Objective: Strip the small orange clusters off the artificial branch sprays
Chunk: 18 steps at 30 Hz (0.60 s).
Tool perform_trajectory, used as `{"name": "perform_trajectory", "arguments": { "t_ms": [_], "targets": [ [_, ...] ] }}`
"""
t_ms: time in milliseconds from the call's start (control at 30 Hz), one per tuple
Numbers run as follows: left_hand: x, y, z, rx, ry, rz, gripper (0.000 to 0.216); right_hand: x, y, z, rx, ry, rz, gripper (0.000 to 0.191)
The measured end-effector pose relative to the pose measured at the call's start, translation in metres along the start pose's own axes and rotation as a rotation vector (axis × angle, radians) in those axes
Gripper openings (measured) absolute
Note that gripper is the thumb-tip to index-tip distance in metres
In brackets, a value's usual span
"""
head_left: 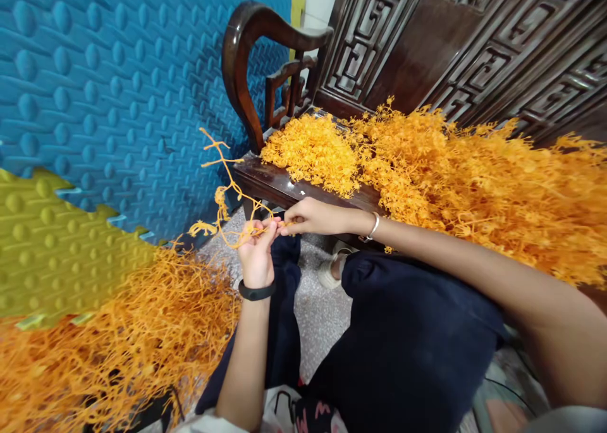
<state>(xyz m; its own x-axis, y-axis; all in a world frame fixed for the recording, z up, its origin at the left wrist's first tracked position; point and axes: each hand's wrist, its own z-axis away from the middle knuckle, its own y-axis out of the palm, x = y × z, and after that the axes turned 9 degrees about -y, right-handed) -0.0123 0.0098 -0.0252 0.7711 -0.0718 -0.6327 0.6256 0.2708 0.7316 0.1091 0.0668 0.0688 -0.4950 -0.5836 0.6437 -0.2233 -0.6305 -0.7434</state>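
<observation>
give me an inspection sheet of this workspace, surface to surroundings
surface: dark wooden bench, front edge bare; speckled floor below
job's things: orange plastic sprig, held up between both hands
clutter: bench pile of orange sprigs; floor pile of the same
hands: left hand and right hand both pinch the sprig's stem
cables: thin dark line at lower right, too unclear to tell
surroundings: blue foam mat, yellow foam mat, carved bench back

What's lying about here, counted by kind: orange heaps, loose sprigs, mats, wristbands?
Orange heaps: 2, bench heap, floor heap
Single sprig: 1, pinched by left hand and right hand
Foam mats: 2, blue mat, yellow mat
Wristbands: 2, black band, white bangle
Total: 7
</observation>
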Motion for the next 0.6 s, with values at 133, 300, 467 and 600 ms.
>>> {"name": "perform_trajectory", "arguments": {
  "t_ms": [133, 300, 467, 600],
  "targets": [
    [0.006, 0.000, 0.000, -0.077, 0.023, 0.041, 0.037, 0.003, 0.005, -0.002, 0.115, 0.010, -0.064, 0.029],
    [0.015, 0.002, -0.002, -0.189, 0.020, 0.096, 0.040, 0.009, 0.006, -0.004, 0.196, -0.036, 0.145, 0.026],
    [0.018, 0.009, 0.003, -0.182, 0.017, 0.141, 0.040, 0.027, -0.008, -0.006, 0.358, 0.052, 0.161, 0.024],
    [0.016, 0.015, 0.009, -0.143, -0.075, 0.232, 0.040, 0.039, -0.018, -0.007, 0.468, 0.121, 0.088, 0.020]
  ]
}}
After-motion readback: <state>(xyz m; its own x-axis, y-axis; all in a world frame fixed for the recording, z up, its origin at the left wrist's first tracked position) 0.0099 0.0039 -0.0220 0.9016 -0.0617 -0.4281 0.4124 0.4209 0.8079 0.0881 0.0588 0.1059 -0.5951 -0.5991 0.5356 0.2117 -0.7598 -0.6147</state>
